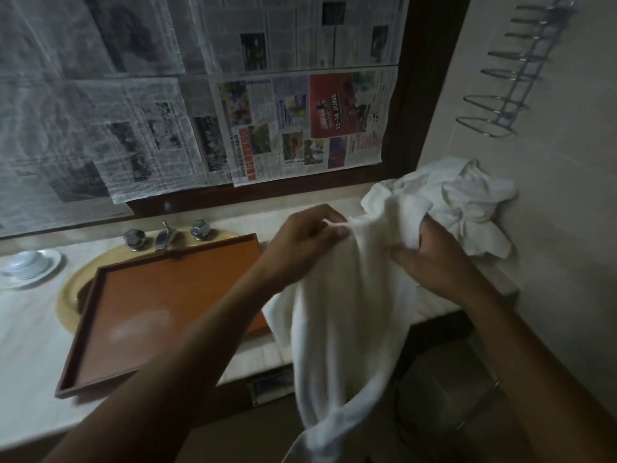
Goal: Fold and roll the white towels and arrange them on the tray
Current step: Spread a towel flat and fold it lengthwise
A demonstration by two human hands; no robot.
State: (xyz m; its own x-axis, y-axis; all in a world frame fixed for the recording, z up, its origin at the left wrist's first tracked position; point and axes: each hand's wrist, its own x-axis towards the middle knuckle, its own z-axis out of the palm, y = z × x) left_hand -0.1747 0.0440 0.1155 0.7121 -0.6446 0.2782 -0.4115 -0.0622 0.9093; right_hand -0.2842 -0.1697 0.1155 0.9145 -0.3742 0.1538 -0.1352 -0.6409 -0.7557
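Your left hand (pixel 300 243) pinched the top edge of the limp white cloth towel (pixel 340 322). Your right hand (pixel 434 262) grasped its fold, fingers hidden in the cloth. The towel hung past the pale stone counter (pixel 30 349), just right of the rectangular orange-brown tray (pixel 150 295).

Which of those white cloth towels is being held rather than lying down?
The long white towel hanging down in front, gripped by the left hand and right hand. The other white towels lie crumpled on the pale counter.
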